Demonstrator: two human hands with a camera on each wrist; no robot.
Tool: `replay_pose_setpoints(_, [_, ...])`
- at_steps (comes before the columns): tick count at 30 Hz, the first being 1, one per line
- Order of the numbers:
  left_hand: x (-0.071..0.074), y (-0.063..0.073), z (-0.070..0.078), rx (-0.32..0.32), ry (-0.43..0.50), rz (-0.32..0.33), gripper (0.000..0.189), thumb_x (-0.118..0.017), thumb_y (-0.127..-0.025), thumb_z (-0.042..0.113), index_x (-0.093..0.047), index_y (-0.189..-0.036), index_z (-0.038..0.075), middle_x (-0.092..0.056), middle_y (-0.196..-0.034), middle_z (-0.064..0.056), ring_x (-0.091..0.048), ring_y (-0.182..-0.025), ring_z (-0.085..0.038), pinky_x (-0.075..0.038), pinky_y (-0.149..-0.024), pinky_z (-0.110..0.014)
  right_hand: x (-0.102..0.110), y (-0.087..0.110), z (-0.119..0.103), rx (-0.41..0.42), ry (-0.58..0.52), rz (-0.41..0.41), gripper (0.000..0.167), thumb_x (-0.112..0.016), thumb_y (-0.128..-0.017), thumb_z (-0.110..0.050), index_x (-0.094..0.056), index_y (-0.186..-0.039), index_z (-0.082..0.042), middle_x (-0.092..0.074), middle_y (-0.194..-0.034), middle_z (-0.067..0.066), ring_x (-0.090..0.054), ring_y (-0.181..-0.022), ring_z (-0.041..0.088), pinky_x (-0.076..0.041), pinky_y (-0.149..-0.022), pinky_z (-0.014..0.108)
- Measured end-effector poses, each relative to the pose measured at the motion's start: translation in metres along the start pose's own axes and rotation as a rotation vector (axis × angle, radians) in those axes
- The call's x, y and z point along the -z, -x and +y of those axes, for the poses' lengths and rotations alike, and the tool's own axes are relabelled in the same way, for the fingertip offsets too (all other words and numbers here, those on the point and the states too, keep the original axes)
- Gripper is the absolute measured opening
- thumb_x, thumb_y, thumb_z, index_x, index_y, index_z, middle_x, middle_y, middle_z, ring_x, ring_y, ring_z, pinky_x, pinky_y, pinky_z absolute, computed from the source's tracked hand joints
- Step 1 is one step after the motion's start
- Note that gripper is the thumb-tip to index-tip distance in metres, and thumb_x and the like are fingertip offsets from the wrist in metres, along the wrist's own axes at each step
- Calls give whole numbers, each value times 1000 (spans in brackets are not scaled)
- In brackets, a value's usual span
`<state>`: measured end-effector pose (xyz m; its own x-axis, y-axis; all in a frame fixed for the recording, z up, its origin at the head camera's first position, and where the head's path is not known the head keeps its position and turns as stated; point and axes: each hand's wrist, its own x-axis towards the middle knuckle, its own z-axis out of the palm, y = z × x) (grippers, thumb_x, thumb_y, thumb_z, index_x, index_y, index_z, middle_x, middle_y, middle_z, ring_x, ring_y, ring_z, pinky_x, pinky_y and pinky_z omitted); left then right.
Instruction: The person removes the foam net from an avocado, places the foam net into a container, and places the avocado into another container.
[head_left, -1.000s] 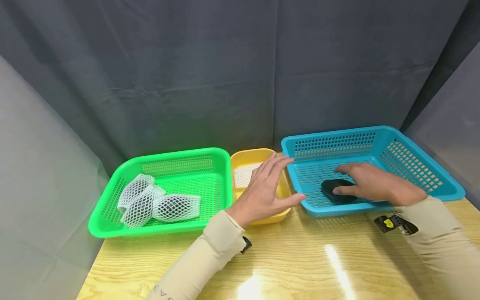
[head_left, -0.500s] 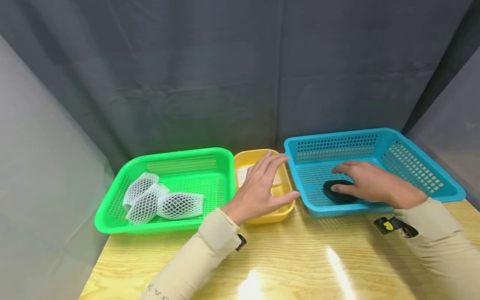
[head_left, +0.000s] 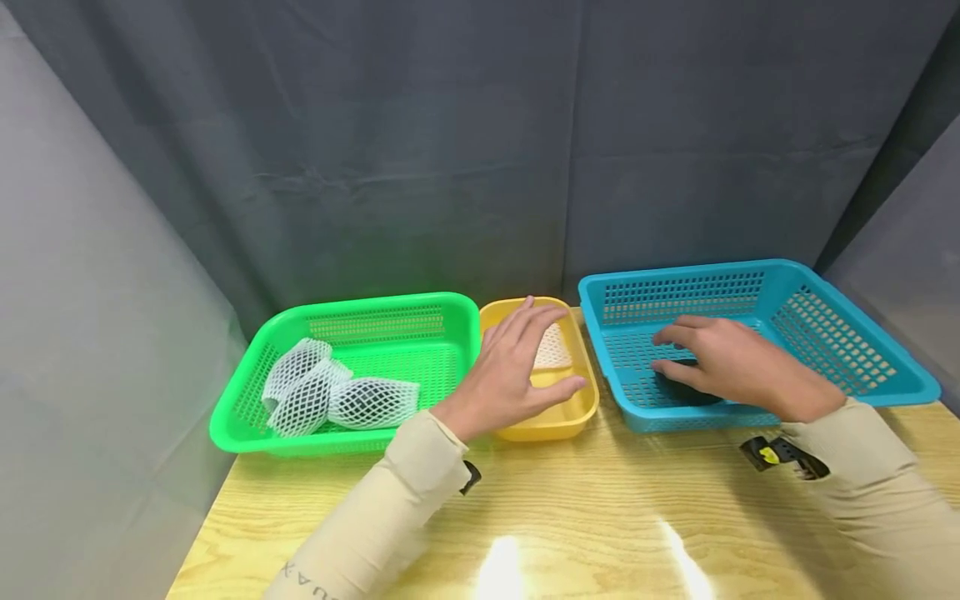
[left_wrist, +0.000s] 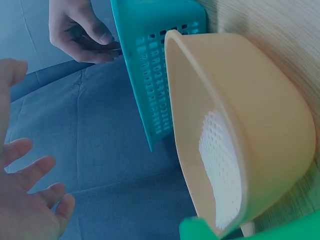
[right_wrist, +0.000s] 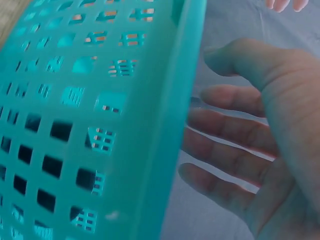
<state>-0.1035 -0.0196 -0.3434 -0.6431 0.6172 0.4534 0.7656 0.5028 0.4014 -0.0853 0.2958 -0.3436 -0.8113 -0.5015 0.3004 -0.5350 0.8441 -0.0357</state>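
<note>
Grey cloth [head_left: 420,125] is hung behind; fingers [head_left: 538,323] of left hand [head_left: 498,379] and right hand [head_left: 738,358] are spread; the black item [head_left: 685,395] is best pinched low.

Across the frame the colours run bright green for the slotted basket [head_left: 378,302] at left, yellow for the small bin [head_left: 543,430] at centre and blue for the grid-holed basket [head_left: 690,273] at right, where a black object [head_left: 684,393] shows. White diamond netting [head_left: 307,402] covers dark contents [head_left: 369,405] at left, and a white netted piece [head_left: 552,350] shows at centre. A dark grey curtain [head_left: 412,150] fills the top, a yellowish wood-grained bench [head_left: 570,500] the bottom, with beige sleeves [head_left: 367,517], the lower-left one bearing dark lettering [head_left: 303,578]
</note>
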Motion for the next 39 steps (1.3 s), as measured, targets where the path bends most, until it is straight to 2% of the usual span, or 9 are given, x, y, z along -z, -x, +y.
replay_pose_setpoints(6, [5,2,-5,-22,-26,22,74,-76,-92,43,-44,-151,12,-51,-154,-4,-31,-158,-35,-33,-124,-59,-1,-3,-7,11,3,35,22,-81,-88,-22,-77,-106,-11,-74,-98,2,-70,-77,13,-59,-68,37])
replay_pose_setpoints(16, [14,12,-12,13,-60,-6,74,-73,-93,44,-44,-152,10,-49,-156,-4,-35,-156,-32,-39,-118,-58,-5,-7,-21,33,-5,76,19,-79,-89,-22,-78,-107,-12,-72,-95,-1,-65,-71,6,-55,-63,31])
replay_pose_setpoints(27, [23,24,-22,8,-107,7,68,-72,-95,41,-46,-149,11,-49,-153,-4,-46,-144,-23,-43,-113,-53,-11,-13,-38,-18,6,144,16,-75,-90,-21,-78,-103,-12,-74,-93,3,-64,-66,10,-52,-57,33])
replay_pose_setpoints(31, [24,28,-27,19,-119,10,68,-72,-95,41,-47,-149,9,-51,-152,-6,-47,-145,-27,-43,-114,-55,-15,-16,-44,-34,-10,174,15,-75,-90,-21,-78,-101,-11,-76,-95,6,-69,-72,17,-56,-61,39])
replay_pose_setpoints(34, [26,32,-31,33,-127,7,68,-73,-95,40,-48,-149,8,-52,-152,-8,-47,-146,-29,-42,-115,-56,-19,-18,-48,-45,-27,188,16,-75,-91,-21,-78,-101,-10,-78,-99,9,-73,-83,25,-60,-67,45])
replay_pose_setpoints(39, [31,37,-36,51,-143,4,68,-73,-95,40,-48,-149,8,-52,-153,-9,-48,-144,-31,-42,-115,-58,-24,-22,-57,-39,-47,213,17,-75,-91,-20,-78,-102,-7,-78,-102,12,-74,-90,30,-61,-69,48])
